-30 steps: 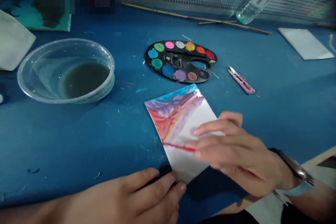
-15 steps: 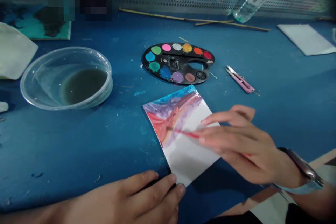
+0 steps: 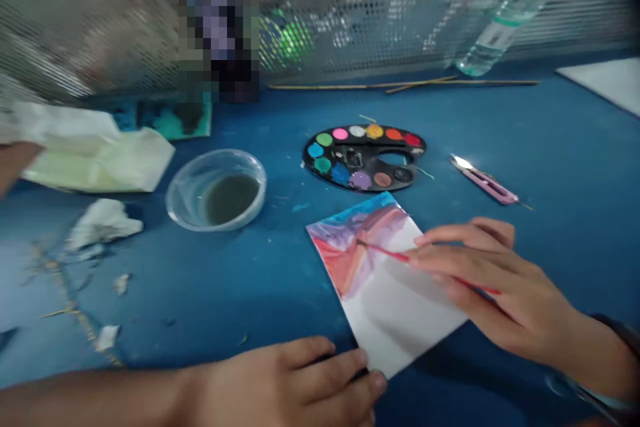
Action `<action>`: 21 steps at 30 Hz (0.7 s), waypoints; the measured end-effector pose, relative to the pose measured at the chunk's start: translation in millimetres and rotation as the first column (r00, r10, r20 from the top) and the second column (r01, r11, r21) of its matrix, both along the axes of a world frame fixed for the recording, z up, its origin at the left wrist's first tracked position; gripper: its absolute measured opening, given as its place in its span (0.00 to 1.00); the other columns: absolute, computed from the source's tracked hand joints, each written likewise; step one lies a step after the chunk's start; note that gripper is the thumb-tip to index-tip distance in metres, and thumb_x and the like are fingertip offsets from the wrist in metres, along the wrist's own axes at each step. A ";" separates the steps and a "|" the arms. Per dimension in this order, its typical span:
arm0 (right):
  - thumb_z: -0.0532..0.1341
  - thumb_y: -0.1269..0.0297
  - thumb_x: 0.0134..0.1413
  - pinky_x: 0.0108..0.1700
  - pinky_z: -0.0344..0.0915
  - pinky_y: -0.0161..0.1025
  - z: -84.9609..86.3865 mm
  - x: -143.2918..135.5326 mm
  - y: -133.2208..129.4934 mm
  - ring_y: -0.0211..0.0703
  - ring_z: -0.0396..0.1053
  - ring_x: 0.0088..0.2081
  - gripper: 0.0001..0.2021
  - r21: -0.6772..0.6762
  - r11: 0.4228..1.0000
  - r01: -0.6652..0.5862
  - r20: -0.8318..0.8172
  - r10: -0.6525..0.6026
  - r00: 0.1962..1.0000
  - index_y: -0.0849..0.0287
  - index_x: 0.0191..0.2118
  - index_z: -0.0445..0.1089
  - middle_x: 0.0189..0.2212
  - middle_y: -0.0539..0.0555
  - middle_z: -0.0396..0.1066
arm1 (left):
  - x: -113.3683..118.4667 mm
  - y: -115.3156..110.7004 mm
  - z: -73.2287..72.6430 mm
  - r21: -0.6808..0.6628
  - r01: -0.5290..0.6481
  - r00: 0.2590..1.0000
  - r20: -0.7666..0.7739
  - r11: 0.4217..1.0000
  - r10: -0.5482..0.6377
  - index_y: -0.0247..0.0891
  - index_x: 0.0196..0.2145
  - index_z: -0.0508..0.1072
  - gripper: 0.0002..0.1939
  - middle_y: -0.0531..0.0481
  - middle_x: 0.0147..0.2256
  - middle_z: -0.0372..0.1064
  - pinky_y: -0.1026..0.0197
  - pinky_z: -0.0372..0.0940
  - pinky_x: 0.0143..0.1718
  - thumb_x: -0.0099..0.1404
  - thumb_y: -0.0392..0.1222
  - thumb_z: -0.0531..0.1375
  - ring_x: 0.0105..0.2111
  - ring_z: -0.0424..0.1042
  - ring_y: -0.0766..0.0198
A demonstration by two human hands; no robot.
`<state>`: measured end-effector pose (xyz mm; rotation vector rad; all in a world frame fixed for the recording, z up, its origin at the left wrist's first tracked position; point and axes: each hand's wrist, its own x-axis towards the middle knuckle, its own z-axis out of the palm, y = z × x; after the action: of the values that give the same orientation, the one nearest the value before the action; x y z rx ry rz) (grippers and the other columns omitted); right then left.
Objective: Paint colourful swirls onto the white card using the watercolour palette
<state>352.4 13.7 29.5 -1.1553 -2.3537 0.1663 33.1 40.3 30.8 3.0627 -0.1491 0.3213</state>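
My right hand (image 3: 505, 287) pinches a thin red paintbrush (image 3: 395, 254), its tip touching the painted part of a small white canvas (image 3: 410, 313). Blue, purple, red and orange paint covers the far left part of that canvas; the near part is white. With fingers stretched out, my left hand (image 3: 300, 383) rests flat on the table, fingertips at the canvas's near left edge. Just beyond the canvas lies a black paint palette (image 3: 370, 155) with round wells of many colours. A clear plastic bowl (image 3: 217, 193) of dark, murky water stands to the left.
Pink thread snips (image 3: 485, 183) lie right of the palette. A tilted water bottle (image 3: 500, 33) leans on the perforated metal screen (image 3: 360, 20), near thin sticks (image 3: 350, 87). On the left are crumpled tissue (image 3: 105, 223), a twig (image 3: 70, 300) and pale paper (image 3: 110, 167). Part of another person's arm (image 3: 15, 163) shows at far left.
The view has swung left and up, bringing the tissue, twig and other person's arm into sight. The brush tip has moved slightly up the canvas; my left hand stays at its edge.
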 end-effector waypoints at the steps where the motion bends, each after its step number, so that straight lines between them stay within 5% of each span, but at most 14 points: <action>1: 0.58 0.70 0.64 0.52 0.61 0.47 -2.5 1.1 0.2 0.46 0.76 0.49 0.14 -0.008 0.999 -0.049 0.003 0.049 0.999 0.51 0.52 0.72 0.44 0.50 0.82 | -0.5 -0.7 0.3 0.006 -0.003 1.000 -0.004 1.000 0.003 0.46 0.59 0.77 0.21 0.58 0.64 0.70 0.64 0.68 0.57 0.82 0.42 0.47 0.61 0.69 0.65; 3: 0.59 0.68 0.63 0.50 0.64 0.49 -7.3 2.9 1.6 0.49 0.77 0.48 0.15 -0.011 0.995 -0.101 -0.007 0.101 0.995 0.48 0.53 0.73 0.44 0.49 0.82 | -2.0 -2.4 -1.0 0.019 -0.021 1.000 -0.005 1.000 0.021 0.44 0.60 0.76 0.24 0.57 0.64 0.69 0.63 0.68 0.57 0.82 0.43 0.43 0.62 0.68 0.64; 7: 0.58 0.67 0.63 0.45 0.64 0.52 -10.7 4.3 4.2 0.52 0.78 0.44 0.15 0.064 0.997 0.048 -0.039 -0.045 0.998 0.45 0.53 0.72 0.41 0.50 0.82 | -2.5 -5.9 -3.9 0.063 -0.035 0.999 0.017 0.997 0.034 0.44 0.58 0.78 0.26 0.59 0.62 0.71 0.64 0.68 0.56 0.82 0.40 0.42 0.61 0.69 0.65; 11: 0.57 0.66 0.64 0.52 0.59 0.48 -8.8 4.4 2.0 0.47 0.77 0.47 0.14 0.029 0.998 -0.054 0.013 0.054 0.998 0.48 0.53 0.71 0.42 0.46 0.81 | 0.2 -7.5 -2.3 0.069 -0.052 0.998 0.047 0.996 0.049 0.44 0.57 0.79 0.27 0.59 0.61 0.73 0.66 0.69 0.55 0.83 0.40 0.40 0.59 0.70 0.66; 15: 0.55 0.67 0.66 0.49 0.56 0.48 -7.9 4.3 0.5 0.47 0.77 0.45 0.14 0.074 0.993 0.086 -0.004 -0.086 0.996 0.47 0.52 0.71 0.41 0.47 0.81 | 2.1 -6.9 -1.1 0.035 -0.055 0.996 0.070 0.998 0.052 0.42 0.55 0.80 0.30 0.58 0.60 0.74 0.64 0.69 0.54 0.83 0.38 0.37 0.58 0.71 0.65; 19: 0.57 0.68 0.63 0.49 0.59 0.49 -6.8 3.9 -0.5 0.48 0.77 0.46 0.15 0.031 0.997 -0.076 0.010 0.076 0.997 0.47 0.53 0.70 0.41 0.47 0.81 | 1.8 -6.4 -1.2 0.010 -0.078 0.993 0.091 0.997 0.077 0.37 0.56 0.79 0.32 0.57 0.59 0.75 0.65 0.69 0.53 0.83 0.39 0.35 0.58 0.71 0.66; 21: 0.57 0.69 0.63 0.50 0.58 0.50 -6.5 5.7 -1.0 0.48 0.77 0.46 0.15 0.056 0.997 -0.058 -0.014 0.059 0.998 0.48 0.52 0.71 0.42 0.47 0.81 | 0.7 -6.2 -0.8 0.012 -0.076 0.993 0.087 0.997 0.075 0.36 0.57 0.78 0.32 0.57 0.60 0.74 0.65 0.69 0.54 0.83 0.40 0.34 0.59 0.70 0.66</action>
<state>358.1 12.7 23.0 -1.0562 -2.3647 0.1289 33.8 34.1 29.9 3.0766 -0.0397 0.4591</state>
